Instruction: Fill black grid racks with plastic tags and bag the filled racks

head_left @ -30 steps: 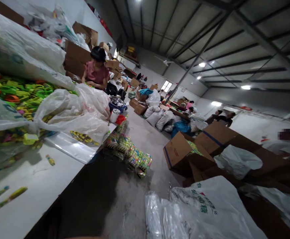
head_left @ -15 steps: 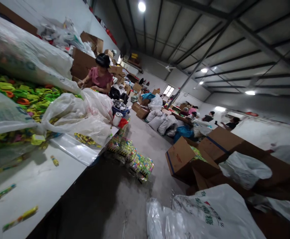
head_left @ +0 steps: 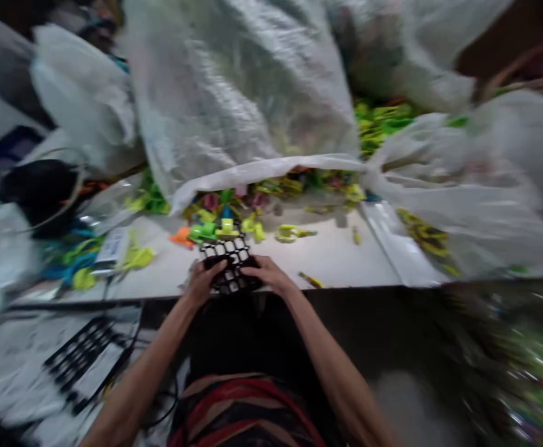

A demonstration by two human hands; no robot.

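Note:
A black grid tray [head_left: 237, 250] with rows of openings lies at the front edge of the white table. My left hand [head_left: 202, 278] grips its near left side, thumb on top. My right hand [head_left: 271, 273] grips the near right side in the same way. Dark areas of the tray show under both thumbs, blurred. Along its far end are small plastic pieces: an orange piece [head_left: 182, 236], a green piece [head_left: 203, 232] and a yellow piece [head_left: 227, 228]. More coloured pieces spill from a large translucent bag [head_left: 248, 93] behind.
Thin yellow sticks, one a coloured stick [head_left: 310, 280], lie right of the tray. A plastic bag [head_left: 481, 205] covers the table's right end. Yellow and blue pieces lie around a small white box [head_left: 112, 249] on the left. Another black grid [head_left: 85, 357] sits lower left.
The view has swung from the room and aisle down to the table in front of me. Both my hands and the black grid tray are now in sight.

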